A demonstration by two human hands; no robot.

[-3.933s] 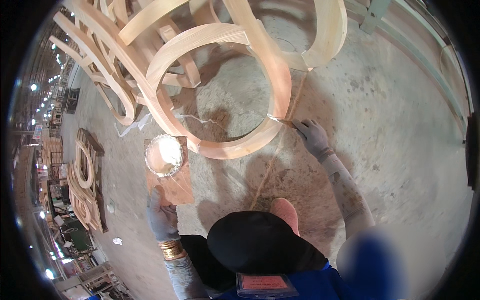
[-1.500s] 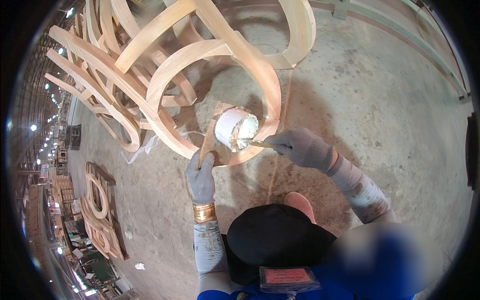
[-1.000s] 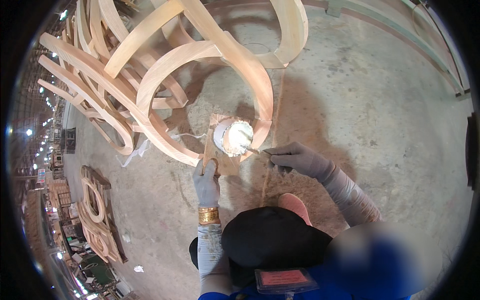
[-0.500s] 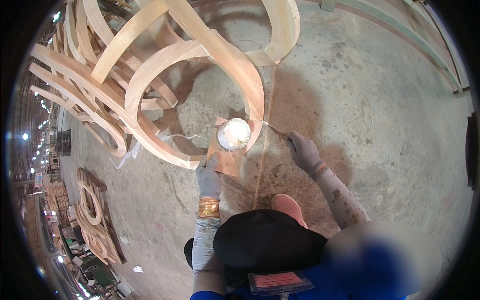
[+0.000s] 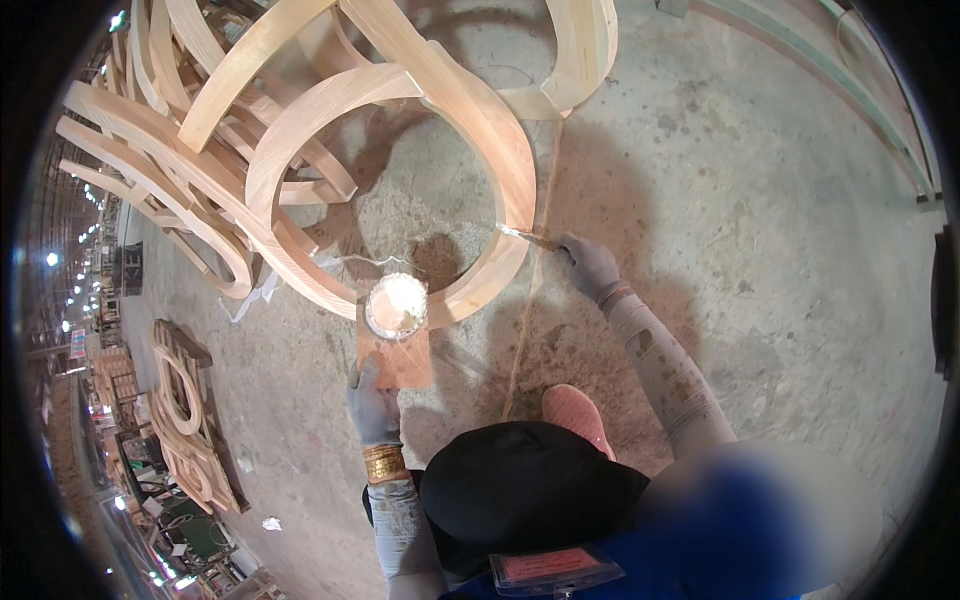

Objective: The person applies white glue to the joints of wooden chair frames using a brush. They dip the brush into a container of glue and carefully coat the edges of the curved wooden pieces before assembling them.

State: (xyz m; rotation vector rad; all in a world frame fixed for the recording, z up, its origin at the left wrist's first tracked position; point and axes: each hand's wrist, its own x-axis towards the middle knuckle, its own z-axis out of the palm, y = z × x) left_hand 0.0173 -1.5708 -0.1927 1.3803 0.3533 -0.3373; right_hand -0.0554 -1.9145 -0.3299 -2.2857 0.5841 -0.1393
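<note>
My left hand (image 5: 374,408), in a grey glove, is closed on the near end of a small flat wooden board (image 5: 408,365). On the board's far part sits a round tub (image 5: 397,306), its inside bright white in the glare. My gloved right hand (image 5: 590,268) grips a slim tool (image 5: 535,239) with a white-smeared tip; its exact kind is too small to tell. That tip meets the right side of a round wooden frame (image 5: 515,165), made of joined curved pieces. The board and tub overlap the frame's near edge from above.
More curved wooden parts (image 5: 160,140) are piled at the upper left, and another curved piece (image 5: 590,50) stands at the top. Further wooden frames (image 5: 180,400) lie at the left. A white strip (image 5: 255,295) is on the concrete floor (image 5: 760,300).
My left hand has drawn the board and tub left and toward me. My right hand has shifted left and away from me, bringing the tool's tip onto the frame's right side.
</note>
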